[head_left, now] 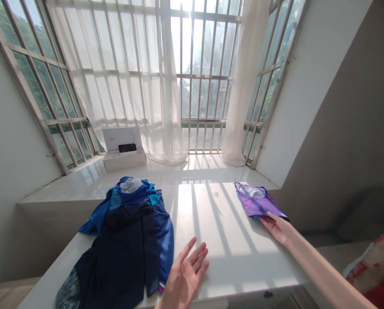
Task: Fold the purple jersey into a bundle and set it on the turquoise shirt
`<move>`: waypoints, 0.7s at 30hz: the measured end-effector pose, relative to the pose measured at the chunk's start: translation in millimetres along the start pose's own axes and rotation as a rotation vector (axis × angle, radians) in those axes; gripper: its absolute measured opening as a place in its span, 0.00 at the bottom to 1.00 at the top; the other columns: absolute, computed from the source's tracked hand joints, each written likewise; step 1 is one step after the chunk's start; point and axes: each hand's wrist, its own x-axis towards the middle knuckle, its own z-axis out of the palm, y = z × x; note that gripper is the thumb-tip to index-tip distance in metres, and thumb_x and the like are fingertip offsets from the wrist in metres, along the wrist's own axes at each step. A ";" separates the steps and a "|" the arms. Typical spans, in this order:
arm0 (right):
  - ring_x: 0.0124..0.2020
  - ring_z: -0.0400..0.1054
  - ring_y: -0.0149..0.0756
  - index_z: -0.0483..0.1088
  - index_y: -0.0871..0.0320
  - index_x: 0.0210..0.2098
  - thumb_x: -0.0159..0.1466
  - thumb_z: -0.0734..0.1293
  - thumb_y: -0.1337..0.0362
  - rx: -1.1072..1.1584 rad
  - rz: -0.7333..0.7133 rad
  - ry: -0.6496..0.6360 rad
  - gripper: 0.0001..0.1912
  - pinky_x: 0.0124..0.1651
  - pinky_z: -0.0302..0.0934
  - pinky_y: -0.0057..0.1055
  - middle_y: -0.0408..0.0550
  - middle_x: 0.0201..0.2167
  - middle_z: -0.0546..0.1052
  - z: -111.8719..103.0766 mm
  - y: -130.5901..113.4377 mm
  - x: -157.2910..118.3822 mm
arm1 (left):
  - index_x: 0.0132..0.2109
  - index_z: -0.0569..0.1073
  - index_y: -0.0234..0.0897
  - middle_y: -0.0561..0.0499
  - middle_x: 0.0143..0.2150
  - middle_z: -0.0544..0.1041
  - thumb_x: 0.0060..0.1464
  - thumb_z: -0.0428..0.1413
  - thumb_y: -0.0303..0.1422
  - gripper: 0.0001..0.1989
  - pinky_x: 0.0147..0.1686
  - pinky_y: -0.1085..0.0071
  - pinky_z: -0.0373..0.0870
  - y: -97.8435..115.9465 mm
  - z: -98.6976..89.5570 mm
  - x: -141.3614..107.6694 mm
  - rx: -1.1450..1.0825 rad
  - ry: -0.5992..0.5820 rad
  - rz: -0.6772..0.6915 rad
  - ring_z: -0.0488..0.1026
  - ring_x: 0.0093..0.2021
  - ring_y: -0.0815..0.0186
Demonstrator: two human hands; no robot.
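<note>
A folded purple shirt (255,206) with a white patch at its neckline lies at the far right of the white table. My right hand (277,228) grips its near edge, thumb on top and fingers at the underside. Over the table's front middle, my left hand (188,270) is open with the palm turned up and holds nothing. Just left of that hand is a loose pile of clothes: dark navy garments (123,253) lie over blue sports tops (166,240), with a lighter blue one (98,214) at the back.
The white table (243,270) meets a window sill (166,174) carrying a white box (124,161) and a black phone-like object (127,148). Sheer curtains (121,86) hang before the barred window. A red and brown bag (377,262) stands at the lower right.
</note>
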 end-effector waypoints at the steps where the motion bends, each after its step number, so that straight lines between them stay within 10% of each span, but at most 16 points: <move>1: 0.30 0.78 0.35 0.68 0.56 0.33 0.60 0.66 0.77 -0.035 0.000 -0.011 0.09 0.40 0.78 0.28 0.46 0.27 0.79 -3.6 1.2 -2.4 | 0.59 0.77 0.42 0.38 0.64 0.72 0.62 0.60 0.38 0.19 0.66 0.56 0.60 0.3 1.6 -0.9 0.003 0.017 -0.001 0.66 0.67 0.53; 8: 0.45 0.76 0.54 0.70 0.51 0.27 0.53 0.72 0.54 -0.493 -0.223 0.066 0.10 0.53 0.73 0.49 0.54 0.32 0.80 -18.9 8.6 -15.5 | 0.58 0.77 0.41 0.38 0.64 0.73 0.54 0.67 0.41 0.25 0.62 0.60 0.65 0.7 12.6 -3.5 -0.005 0.024 -0.017 0.67 0.66 0.53; 14: 0.74 0.41 0.63 0.72 0.52 0.49 0.49 0.74 0.44 -0.947 -0.776 0.174 0.32 0.73 0.32 0.59 0.59 0.69 0.62 4.5 -4.3 -2.0 | 0.57 0.78 0.42 0.39 0.64 0.73 0.54 0.67 0.42 0.24 0.61 0.60 0.65 -1.1 8.4 -1.7 0.001 0.005 -0.018 0.69 0.64 0.54; 21: 0.65 0.56 0.76 0.68 0.61 0.59 0.61 0.58 0.35 -1.379 -0.764 0.369 0.41 0.60 0.53 0.69 0.74 0.62 0.66 -12.8 31.3 49.8 | 0.56 0.78 0.43 0.39 0.64 0.73 0.50 0.69 0.44 0.27 0.60 0.60 0.65 1.6 12.4 -5.8 0.017 0.028 -0.035 0.69 0.64 0.54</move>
